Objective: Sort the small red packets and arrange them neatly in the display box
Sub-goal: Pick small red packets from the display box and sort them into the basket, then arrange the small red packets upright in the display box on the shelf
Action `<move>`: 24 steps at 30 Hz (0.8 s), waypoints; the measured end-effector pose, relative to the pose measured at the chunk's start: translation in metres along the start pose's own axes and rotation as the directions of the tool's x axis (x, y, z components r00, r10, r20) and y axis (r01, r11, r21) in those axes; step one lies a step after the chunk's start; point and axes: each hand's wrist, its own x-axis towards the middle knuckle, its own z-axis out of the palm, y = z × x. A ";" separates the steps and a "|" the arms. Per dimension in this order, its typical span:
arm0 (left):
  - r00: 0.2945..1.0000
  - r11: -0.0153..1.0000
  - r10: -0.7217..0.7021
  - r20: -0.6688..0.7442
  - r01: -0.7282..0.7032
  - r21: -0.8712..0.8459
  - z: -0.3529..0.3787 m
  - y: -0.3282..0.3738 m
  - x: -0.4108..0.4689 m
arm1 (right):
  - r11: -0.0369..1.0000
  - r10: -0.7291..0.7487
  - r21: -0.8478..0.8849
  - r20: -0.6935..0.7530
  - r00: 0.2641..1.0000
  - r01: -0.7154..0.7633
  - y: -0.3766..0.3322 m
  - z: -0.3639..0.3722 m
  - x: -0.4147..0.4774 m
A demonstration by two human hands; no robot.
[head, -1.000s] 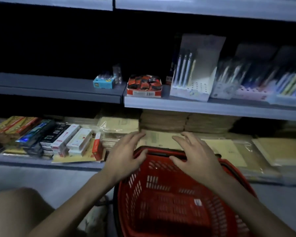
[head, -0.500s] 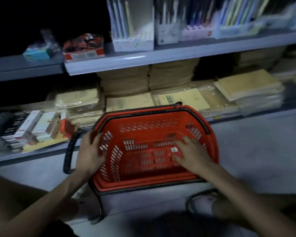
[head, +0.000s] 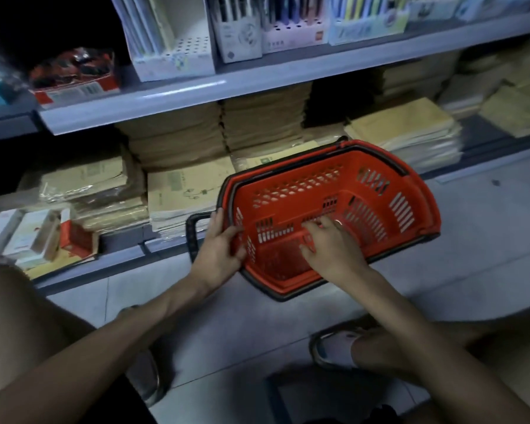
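A red basket stands on the tiled floor, just in front of the lower shelf's front edge. The left grip holds the basket's left end, fingers hooked over the rim and down the inside wall, beside the black handle that hangs outward there. The right grip is inside the basket, wide and holding nothing, its spread fingers lying on the slotted bottom. The display box, red and white, sits well apart from both, up near the left front edge of the upper shelf, with the small red packets heaped unevenly in it, blurred in the dim light. Pen racks stand to its right along the same shelf. Stacks of brown paper goods fill the lower shelf behind the basket.
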 end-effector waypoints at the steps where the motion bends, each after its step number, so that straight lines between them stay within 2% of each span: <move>1: 1.000 1.000 0.015 0.016 -0.016 0.013 0.009 0.009 0.009 | 1.000 0.009 0.004 -0.018 1.000 -0.009 0.002 -0.003 0.001; 5: 0.994 0.994 0.069 0.087 -0.076 0.074 0.025 0.053 0.045 | 0.996 0.084 -0.006 -0.061 0.995 -0.085 0.012 -0.017 0.006; 8: 0.975 0.994 0.105 0.197 -0.101 -0.032 0.017 0.085 0.071 | 0.994 0.105 -0.012 -0.119 0.987 -0.107 0.014 -0.029 0.009; 10: 0.976 0.991 0.091 0.200 -0.070 -0.110 0.003 0.097 0.079 | 0.994 0.096 -0.031 -0.155 0.983 -0.102 0.010 -0.037 0.013; 14: 0.995 0.991 0.095 0.042 -0.090 -0.094 -0.045 0.101 0.066 | 0.995 0.023 -0.088 -0.247 0.969 -0.046 -0.018 -0.061 0.024; 19: 0.987 0.976 0.149 -0.057 -0.137 0.169 -0.124 0.058 0.021 | 0.990 -0.102 -0.120 -0.250 0.963 0.073 -0.084 -0.094 0.035; 24: 0.966 0.980 0.059 -0.251 -0.008 0.200 -0.199 0.016 -0.039 | 0.950 -0.308 -0.130 -0.260 0.915 0.283 -0.167 -0.127 0.032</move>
